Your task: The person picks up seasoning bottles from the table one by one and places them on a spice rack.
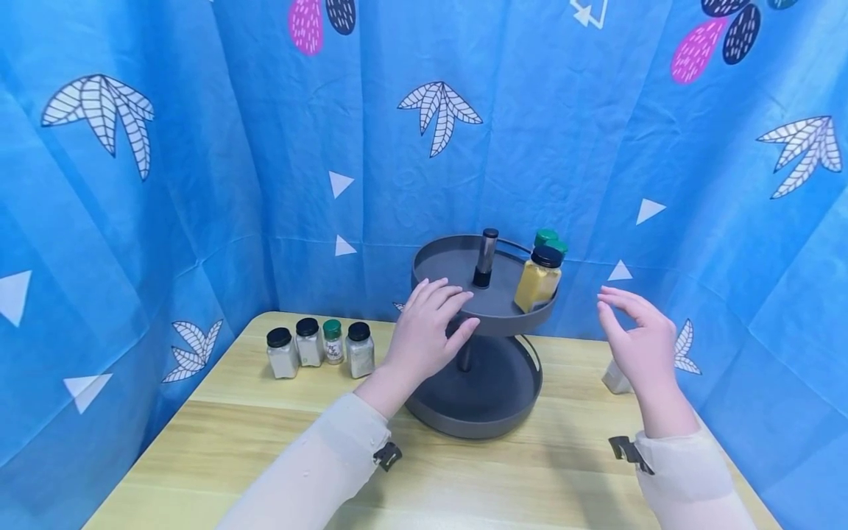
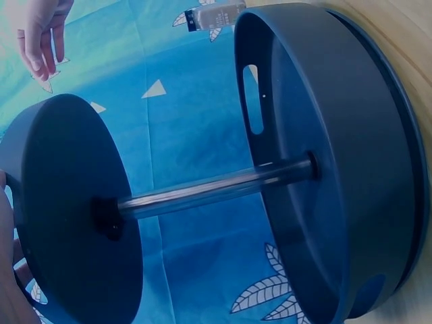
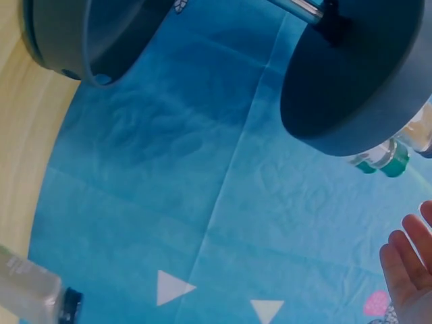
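My left hand [image 1: 430,331] is at the near left rim of the upper tray [image 1: 503,322] of a dark grey two-tier turntable, fingers extended over the rim and thumb apart. The left wrist view catches this hand [image 2: 10,263] beside the tray's handle slot. On the upper tray stand a black-capped jar of yellow spice [image 1: 538,281] and two green-capped bottles [image 1: 546,236] behind it. My right hand [image 1: 639,338] hovers in the air right of the turntable, fingers loosely bent, holding nothing. A black-capped jar [image 3: 30,287] stands on the table beyond it, partly hidden in the head view.
Several spice jars [image 1: 283,353] with black or green caps stand in a row at the table's back left. The lower tray [image 1: 473,427] sits on the wooden table [image 1: 278,434]. A patterned blue curtain [image 1: 371,147] encloses the back and sides.
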Available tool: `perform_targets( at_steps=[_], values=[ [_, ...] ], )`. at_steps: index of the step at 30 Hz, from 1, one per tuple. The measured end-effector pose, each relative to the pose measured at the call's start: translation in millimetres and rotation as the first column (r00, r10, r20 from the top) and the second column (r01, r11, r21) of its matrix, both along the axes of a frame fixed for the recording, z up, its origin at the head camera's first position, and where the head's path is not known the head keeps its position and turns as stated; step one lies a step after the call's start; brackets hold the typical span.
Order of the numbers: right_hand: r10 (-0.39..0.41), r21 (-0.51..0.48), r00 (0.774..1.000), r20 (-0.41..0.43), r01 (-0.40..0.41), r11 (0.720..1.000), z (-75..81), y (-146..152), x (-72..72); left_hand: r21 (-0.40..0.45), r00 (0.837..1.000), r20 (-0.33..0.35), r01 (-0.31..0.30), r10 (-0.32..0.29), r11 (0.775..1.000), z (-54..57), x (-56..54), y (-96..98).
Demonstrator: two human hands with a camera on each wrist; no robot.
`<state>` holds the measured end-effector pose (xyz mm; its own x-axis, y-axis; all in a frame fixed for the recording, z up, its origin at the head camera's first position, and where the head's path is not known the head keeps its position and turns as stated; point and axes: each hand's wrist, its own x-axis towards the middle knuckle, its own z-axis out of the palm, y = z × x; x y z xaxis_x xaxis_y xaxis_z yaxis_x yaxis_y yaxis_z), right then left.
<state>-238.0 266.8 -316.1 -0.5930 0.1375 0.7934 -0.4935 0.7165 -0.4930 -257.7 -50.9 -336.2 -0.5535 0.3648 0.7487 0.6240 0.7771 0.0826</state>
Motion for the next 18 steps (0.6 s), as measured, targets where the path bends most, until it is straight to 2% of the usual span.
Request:
perform_targets(
  at_steps=[8,18],
  values=[
    [-0.025,-0.024,0.999,0.036,0.026,0.999,-12.8,9,-1.5,-0.011,1.0,0.002,-0.013,0.013,1.0,0.8,0.0,0.8],
    [-0.101,-0.041,0.979,0.176,0.11,0.993,-29.9,27,-2.7,-0.015,1.0,0.008,-0.025,0.026,1.0,-0.4,0.3,2.2]
  ],
)
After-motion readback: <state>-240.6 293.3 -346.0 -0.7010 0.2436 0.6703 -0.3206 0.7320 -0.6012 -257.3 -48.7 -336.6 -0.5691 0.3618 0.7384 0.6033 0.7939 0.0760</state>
